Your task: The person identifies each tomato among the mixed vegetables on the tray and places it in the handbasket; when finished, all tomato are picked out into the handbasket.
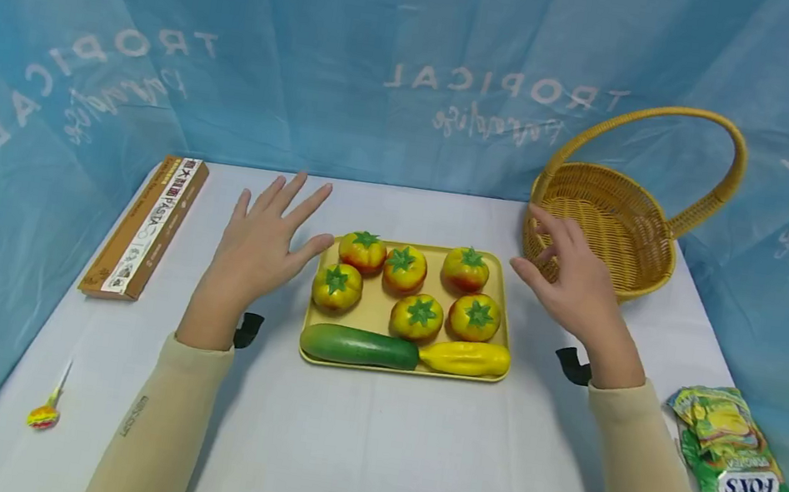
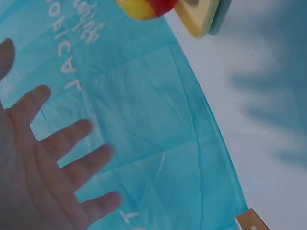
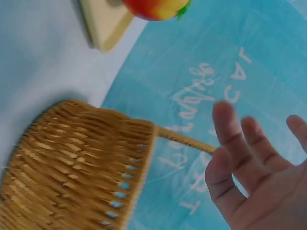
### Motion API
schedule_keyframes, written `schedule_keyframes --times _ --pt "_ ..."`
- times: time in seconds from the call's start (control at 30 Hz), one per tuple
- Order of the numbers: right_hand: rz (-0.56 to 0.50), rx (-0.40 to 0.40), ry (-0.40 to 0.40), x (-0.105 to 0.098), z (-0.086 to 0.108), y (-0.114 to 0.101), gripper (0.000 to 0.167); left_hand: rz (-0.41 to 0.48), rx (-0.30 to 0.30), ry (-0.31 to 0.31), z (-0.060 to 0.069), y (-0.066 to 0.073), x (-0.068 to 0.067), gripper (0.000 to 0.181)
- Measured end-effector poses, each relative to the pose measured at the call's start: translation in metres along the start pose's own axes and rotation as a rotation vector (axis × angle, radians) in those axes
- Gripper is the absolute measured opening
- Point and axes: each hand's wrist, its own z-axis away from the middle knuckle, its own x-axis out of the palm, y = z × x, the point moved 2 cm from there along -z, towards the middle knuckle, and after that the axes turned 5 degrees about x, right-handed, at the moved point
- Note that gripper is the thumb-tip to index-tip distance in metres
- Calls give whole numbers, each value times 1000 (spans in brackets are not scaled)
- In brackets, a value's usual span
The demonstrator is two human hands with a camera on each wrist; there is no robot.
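My left hand [image 1: 259, 252] hovers left of a yellow tray [image 1: 374, 306], its fingers spread and nothing in it. Over the white table between tray and wicker basket [image 1: 598, 224], my right hand [image 1: 574, 284] is raised with loosely bent fingers, holding nothing. Several yellow-red persimmons [image 1: 417, 317] with green leafy tops sit on the tray. Along its front edge lie a green zucchini [image 1: 357, 347] and a yellow squash [image 1: 465, 358], end to end. In the right wrist view the basket [image 3: 72, 167] stands beside the hand, apart from its fingers.
A brown pasta box [image 1: 145, 228] lies at the back left, with a lollipop [image 1: 44, 415] nearer the front. Green and yellow snack packets [image 1: 733, 449] rest at the right edge. Blue printed cloth [image 1: 359, 65] hangs behind and beside the white table [image 1: 364, 460]. The basket's tall handle arches upward.
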Motion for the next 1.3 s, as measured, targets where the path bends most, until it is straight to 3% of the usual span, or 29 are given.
schedule_keyframes --times 0.1,0.23,0.43,0.77,1.03,1.3 --pt "-60 36 -49 2 2 8 71 72 -44 -23 5 -7 1 75" --pt "-158 60 -170 7 1 20 73 222 -95 -80 5 -22 7 73" --pt "-234 115 -401 15 1 33 80 507 -142 -226 -3 -43 33 68" --pt "-277 118 -647 25 2 39 83 860 -184 -397 -3 -53 69 47" --pt "-370 110 -749 38 2 48 76 908 -185 -454 -2 -55 81 45" --pt "-346 106 -799 46 3 51 74 902 -204 -510 -5 -58 88 48"
